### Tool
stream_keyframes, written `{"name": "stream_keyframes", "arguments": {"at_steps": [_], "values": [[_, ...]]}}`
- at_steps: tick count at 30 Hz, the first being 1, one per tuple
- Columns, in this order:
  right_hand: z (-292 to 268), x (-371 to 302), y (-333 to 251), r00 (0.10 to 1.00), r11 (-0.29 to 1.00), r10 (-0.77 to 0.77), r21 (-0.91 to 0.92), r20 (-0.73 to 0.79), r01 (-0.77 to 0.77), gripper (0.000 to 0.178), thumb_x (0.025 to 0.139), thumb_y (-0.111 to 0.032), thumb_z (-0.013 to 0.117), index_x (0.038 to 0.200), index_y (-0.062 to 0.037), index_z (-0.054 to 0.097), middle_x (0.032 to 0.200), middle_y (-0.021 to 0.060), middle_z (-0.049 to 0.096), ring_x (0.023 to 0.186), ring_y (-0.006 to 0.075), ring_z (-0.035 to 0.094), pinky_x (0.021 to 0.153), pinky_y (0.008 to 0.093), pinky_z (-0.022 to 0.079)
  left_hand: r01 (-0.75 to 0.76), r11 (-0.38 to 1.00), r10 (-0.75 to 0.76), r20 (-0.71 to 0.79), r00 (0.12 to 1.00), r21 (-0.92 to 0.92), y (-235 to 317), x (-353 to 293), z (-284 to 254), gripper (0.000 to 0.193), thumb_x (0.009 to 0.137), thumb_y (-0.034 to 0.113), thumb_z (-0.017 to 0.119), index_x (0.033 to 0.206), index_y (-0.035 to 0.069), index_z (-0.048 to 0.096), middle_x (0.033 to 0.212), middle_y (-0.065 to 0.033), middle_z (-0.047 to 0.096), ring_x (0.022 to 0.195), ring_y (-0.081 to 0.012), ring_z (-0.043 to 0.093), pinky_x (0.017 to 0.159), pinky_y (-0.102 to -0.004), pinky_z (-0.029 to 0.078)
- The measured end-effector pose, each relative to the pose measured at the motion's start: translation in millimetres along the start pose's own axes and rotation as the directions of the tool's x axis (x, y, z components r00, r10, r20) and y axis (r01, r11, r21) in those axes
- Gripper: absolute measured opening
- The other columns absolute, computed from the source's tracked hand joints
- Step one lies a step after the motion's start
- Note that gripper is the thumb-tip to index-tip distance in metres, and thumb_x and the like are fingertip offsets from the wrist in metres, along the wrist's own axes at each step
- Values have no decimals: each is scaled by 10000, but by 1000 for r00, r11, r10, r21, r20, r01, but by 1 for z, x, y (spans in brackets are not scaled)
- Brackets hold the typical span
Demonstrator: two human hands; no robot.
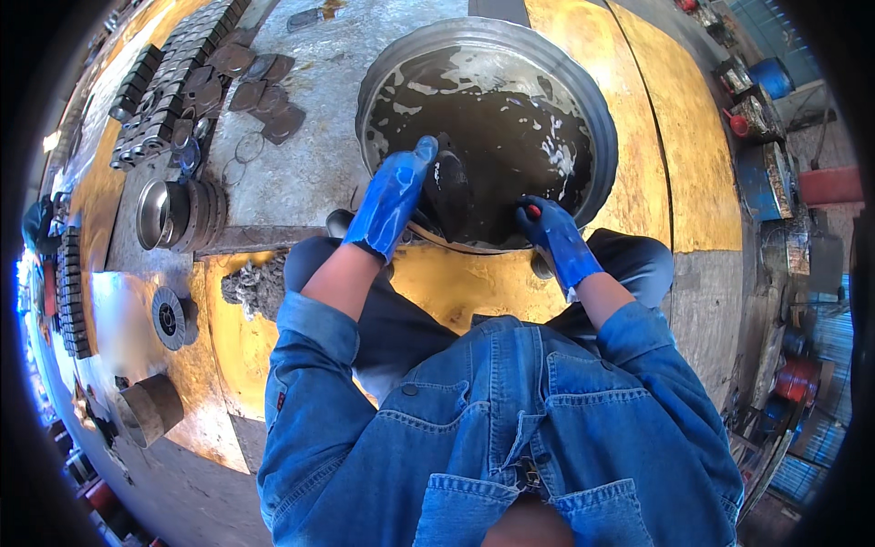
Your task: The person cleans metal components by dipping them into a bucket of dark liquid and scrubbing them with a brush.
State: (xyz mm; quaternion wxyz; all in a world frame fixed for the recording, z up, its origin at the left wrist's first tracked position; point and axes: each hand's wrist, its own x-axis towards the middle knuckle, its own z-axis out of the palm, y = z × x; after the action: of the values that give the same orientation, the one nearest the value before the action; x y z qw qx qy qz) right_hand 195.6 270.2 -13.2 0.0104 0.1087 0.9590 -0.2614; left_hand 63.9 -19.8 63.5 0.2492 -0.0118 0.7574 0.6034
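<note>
In front of me stands a wide round metal tub [602, 137], holding murky brown liquid with pale foam patches. My left hand [394, 201], in a blue rubber glove, is closed on the edge of a dark, wet metal piece [449, 187], thumb on top. That piece is tilted, its lower part reaching down at the tub's near side; its full shape is hidden. My right hand [558, 239], also blue-gloved, is closed around a tool with a red handle end [533, 211] at the near right rim. The tool's working end cannot be made out.
Left of the tub, dark flat plates [273, 109] lie loose beside long rows of stacked dark metal parts [173, 91]. Closer are a steel bowl [164, 214], a grey shaggy clump [258, 287], a spool [171, 317] and a metal can [150, 410]. Cluttered containers line the right.
</note>
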Motion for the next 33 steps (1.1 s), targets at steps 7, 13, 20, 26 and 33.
{"name": "stream_keyframes", "arguments": {"at_steps": [7, 13, 20, 26, 33], "values": [[-1, 5, -3, 1000, 999, -23, 39, 0, 23, 318, 977, -349, 701, 1234, -168, 751, 1107, 208, 747, 1088, 419, 704, 951, 474, 561, -30, 991, 28, 17, 999, 129, 30, -25, -1, 705, 1077, 603, 500, 1248, -44, 722, 1111, -257, 767, 1072, -292, 703, 980, -416, 493], [-5, -2, -4, 1000, 996, -18, 86, 4, 18, 330, 968, -297, 747, 1257, -139, 761, 1152, 200, 768, 1106, 384, 728, 984, 423, 559, -101, 995, 99, 96, 991, 15, 41, -32, -2, 738, 1079, 610, 490, 1165, -83, 728, 1047, -250, 768, 1044, -318, 705, 963, -426, 490], [2, 3, 5, 999, 993, 13, 121, 33, -17, 298, 984, -287, 713, 1224, -122, 775, 1190, 202, 757, 1145, 380, 715, 1005, 433, 553, -261, 964, 260, 26, 965, 47, 15, -26, 3, 521, 1143, 388, 473, 1032, -80, 675, 873, -269, 695, 793, -349, 664, 768, -445, 522], [-1, 5, 2, 996, 995, 40, 89, 80, -47, 309, 972, -273, 730, 1229, -109, 778, 1161, 165, 785, 1117, 320, 748, 988, 392, 561, -454, 763, 475, 78, 877, 460, -1, -16, 3, 371, 1153, 250, 417, 1254, -41, 625, 997, -267, 729, 945, -411, 723, 774, -434, 591], [-7, 6, -4, 990, 989, 69, 123, 119, -83, 308, 991, -298, 705, 1226, -116, 780, 1229, 184, 759, 1179, 374, 708, 1027, 419, 547, -141, 987, 142, -2, 990, 71, 39, -44, -3, 646, 1104, 533, 470, 1145, -56, 733, 1108, -261, 754, 1056, -381, 707, 964, -446, 503]]}}
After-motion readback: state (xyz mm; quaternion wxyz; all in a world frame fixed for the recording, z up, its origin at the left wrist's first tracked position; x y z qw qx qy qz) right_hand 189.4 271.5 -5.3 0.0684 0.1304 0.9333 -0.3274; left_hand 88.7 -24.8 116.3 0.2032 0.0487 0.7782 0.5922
